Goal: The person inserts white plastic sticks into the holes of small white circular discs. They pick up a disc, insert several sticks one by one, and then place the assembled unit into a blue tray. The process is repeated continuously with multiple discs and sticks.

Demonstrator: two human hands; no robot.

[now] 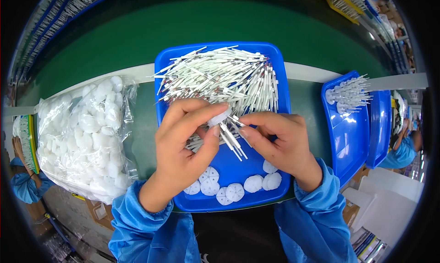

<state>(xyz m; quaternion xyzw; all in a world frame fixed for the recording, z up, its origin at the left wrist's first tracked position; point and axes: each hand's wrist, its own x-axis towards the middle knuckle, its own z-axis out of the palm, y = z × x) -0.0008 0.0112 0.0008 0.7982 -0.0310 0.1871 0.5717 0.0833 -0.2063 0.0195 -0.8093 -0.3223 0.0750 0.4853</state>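
Over the blue tray (238, 173), my left hand (183, 137) pinches a white round disc (218, 118) between thumb and fingers. Several thin white sticks (233, 141) stick out of it, pointing down and toward me. My right hand (284, 141) has thumb and forefinger closed on one thin white stick (235, 120) at the disc's edge. Whether its end sits in the disc is hidden by the fingers. A heap of similar sticks (220, 75), some with dark or reddish parts, fills the tray's far half. Loose white slotted discs (235, 192) lie along its near edge.
A clear plastic bag of white discs (87, 130) lies at left. To the right, a blue tray (346, 144) holds disc-and-stick pieces (350, 95), beside another blue tray (379, 139). Blue-sleeved people sit at both sides, one sleeve (401, 150) at right. Stick-filled trays line the far corners.
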